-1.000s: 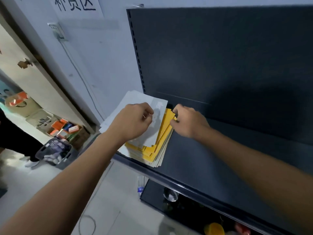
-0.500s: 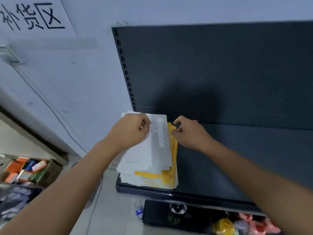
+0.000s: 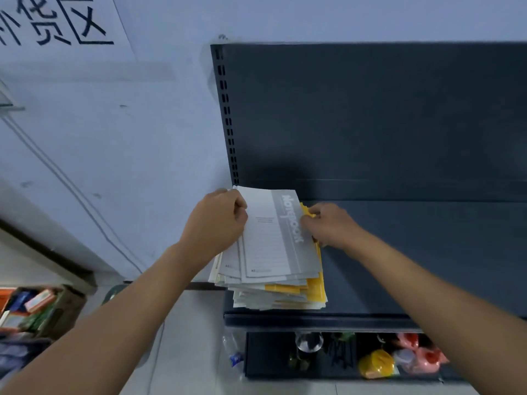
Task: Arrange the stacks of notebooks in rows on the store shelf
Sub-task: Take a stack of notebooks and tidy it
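Head view: stack of notebooks between hands. Left hand grips its near edge, right hand pinches the opposite edge. Covers look thin, floppy and slide-prone, so best to squeeze both sides.

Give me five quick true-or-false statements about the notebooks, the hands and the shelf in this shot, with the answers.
1. The top notebook of the stack is grey and white. True.
2. The stack sits at the right end of the shelf. False: it sits at the left end, by the slotted upright.
3. Both hands are on the stack. True: the left hand grips its left edge and the right hand its right edge.
4. The notebooks lower in the stack are red. False: yellow notebooks show there.
5. A paper sign hangs on the wall at the upper left. True.
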The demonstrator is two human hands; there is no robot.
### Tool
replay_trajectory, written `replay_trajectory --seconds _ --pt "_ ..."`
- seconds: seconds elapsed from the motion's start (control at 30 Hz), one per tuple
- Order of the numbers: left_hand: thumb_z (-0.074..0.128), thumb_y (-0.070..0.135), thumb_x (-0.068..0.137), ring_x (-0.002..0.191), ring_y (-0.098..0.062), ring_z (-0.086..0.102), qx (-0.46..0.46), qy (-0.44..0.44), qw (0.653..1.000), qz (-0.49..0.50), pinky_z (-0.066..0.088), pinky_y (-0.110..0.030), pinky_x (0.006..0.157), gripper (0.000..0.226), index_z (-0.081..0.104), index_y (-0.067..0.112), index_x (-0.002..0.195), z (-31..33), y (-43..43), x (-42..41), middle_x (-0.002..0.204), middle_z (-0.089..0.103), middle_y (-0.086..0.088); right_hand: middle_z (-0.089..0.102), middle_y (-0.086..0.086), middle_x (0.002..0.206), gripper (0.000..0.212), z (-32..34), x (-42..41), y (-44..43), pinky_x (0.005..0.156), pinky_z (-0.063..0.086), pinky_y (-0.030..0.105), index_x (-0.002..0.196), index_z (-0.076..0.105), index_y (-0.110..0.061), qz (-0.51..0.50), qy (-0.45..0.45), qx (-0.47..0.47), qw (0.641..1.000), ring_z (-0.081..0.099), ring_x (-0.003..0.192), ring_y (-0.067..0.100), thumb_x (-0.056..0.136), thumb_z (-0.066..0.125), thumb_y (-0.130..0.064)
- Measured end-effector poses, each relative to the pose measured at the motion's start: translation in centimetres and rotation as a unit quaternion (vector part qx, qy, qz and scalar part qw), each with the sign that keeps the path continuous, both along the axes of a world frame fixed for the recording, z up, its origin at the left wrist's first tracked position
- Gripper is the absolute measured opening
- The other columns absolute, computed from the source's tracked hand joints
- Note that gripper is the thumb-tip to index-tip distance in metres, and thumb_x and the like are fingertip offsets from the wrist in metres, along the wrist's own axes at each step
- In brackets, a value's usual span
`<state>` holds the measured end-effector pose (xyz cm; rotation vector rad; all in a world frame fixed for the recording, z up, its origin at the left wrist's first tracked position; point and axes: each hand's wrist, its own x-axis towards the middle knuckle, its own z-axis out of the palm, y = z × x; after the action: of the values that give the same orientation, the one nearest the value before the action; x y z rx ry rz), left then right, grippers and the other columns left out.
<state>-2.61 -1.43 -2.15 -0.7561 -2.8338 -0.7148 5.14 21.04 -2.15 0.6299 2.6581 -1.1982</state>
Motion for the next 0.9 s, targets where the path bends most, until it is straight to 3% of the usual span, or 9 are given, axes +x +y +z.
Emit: replay_trajectory --seconds 0.07,0.17,0.3,0.4,0.53,0.6,0.7,0.8,0.9 --pt "0.057 0.029 0.093 0.084 -0.016 0.058 -0.014 -0.024 0.999 0.033 0.044 -0.027 0.071 0.017 0.062 0.018 0.105 -0.1 -0.1 -0.1 0.098 0.057 0.004 0.072 0.016 0.100 0.048 0.2 -0.1 -0.2 0.082 0.058 0.047 0.121 0.061 0.005 0.002 -0.004 -0.001 1.000 0.069 0.081 0.026 0.091 0.054 -0.032" --pt "0.059 0.044 0.093 0.088 -0.025 0.056 -0.064 -0.058 0.993 0.075 0.040 -0.033 0.071 0.043 0.050 0.012 0.119 -0.2 0.3 -0.3 0.105 0.049 -0.002 0.071 0.016 0.091 0.045 -0.1 -0.1 -0.6 0.074 0.058 0.047 0.114 0.065 0.006 0.010 0.003 0.006 1.000 0.062 0.072 0.022 0.091 0.056 -0.031" --pt "0.059 0.056 0.090 0.096 -0.032 0.058 -0.114 -0.084 0.985 0.099 0.040 -0.035 0.070 0.062 0.041 0.009 0.126 -0.4 1.0 0.1 0.114 0.045 -0.009 0.063 0.009 0.076 0.037 -0.6 0.5 -1.2 0.058 0.041 0.032 0.098 0.066 0.004 0.037 0.011 0.048 0.998 0.054 0.064 0.017 0.090 0.060 -0.032" --pt "0.062 0.057 0.089 0.099 -0.033 0.059 -0.132 -0.107 0.980 0.105 0.040 -0.036 0.070 0.063 0.037 0.011 0.124 -0.5 1.0 0.1 0.104 0.041 -0.006 0.051 0.003 0.067 0.026 -0.7 0.7 -1.6 0.052 0.035 0.030 0.076 0.054 -0.011 0.060 0.010 0.092 0.994 0.047 0.057 0.015 0.089 0.059 -0.032" --pt "0.064 0.049 0.091 0.079 -0.023 0.049 -0.145 -0.124 0.975 0.114 0.037 -0.030 0.061 0.049 0.033 0.012 0.102 -0.3 0.7 -0.3 0.088 0.044 -0.001 0.042 -0.002 0.056 0.037 -0.8 0.9 -2.3 0.047 0.032 0.027 0.063 0.041 -0.016 0.065 0.007 0.121 0.990 0.040 0.049 0.014 0.090 0.059 -0.035" --pt "0.064 0.044 0.091 0.075 -0.020 0.047 -0.157 -0.116 0.975 0.109 0.032 -0.026 0.054 0.043 0.036 0.013 0.098 -0.3 0.5 -0.4 0.079 0.040 0.004 0.043 -0.004 0.060 0.037 -0.8 1.1 -2.8 0.048 0.032 0.028 0.065 0.040 -0.017 0.067 0.010 0.150 0.986 0.044 0.054 0.015 0.090 0.058 -0.037" --pt "0.063 0.038 0.091 0.070 -0.016 0.046 -0.169 -0.103 0.975 0.097 0.032 -0.025 0.054 0.032 0.041 0.014 0.093 -0.1 0.3 -0.3 0.076 0.037 0.007 0.052 -0.001 0.085 0.029 -0.7 1.7 -4.0 0.060 0.040 0.032 0.082 0.048 -0.017 0.076 0.020 0.216 0.973 0.054 0.076 0.022 0.095 0.054 -0.042" --pt "0.061 0.035 0.090 0.064 -0.011 0.043 -0.171 -0.100 0.976 0.095 0.030 -0.025 0.050 0.030 0.039 0.019 0.076 0.1 -0.1 -0.3 0.075 0.042 0.007 0.051 0.004 0.103 0.029 -0.6 2.5 -5.2 0.067 0.039 0.034 0.094 0.054 -0.015 0.085 0.048 0.272 0.957 0.055 0.091 0.027 0.099 0.047 -0.042" --pt "0.060 0.036 0.089 0.064 -0.009 0.043 -0.153 -0.118 0.976 0.100 0.030 -0.024 0.049 0.029 0.039 0.022 0.076 0.3 -0.4 -0.2 0.075 0.046 0.007 0.051 0.007 0.115 0.033 -0.9 3.2 -6.1 0.069 0.039 0.034 0.102 0.062 -0.011 0.082 0.067 0.287 0.952 0.055 0.103 0.026 0.101 0.045 -0.039"
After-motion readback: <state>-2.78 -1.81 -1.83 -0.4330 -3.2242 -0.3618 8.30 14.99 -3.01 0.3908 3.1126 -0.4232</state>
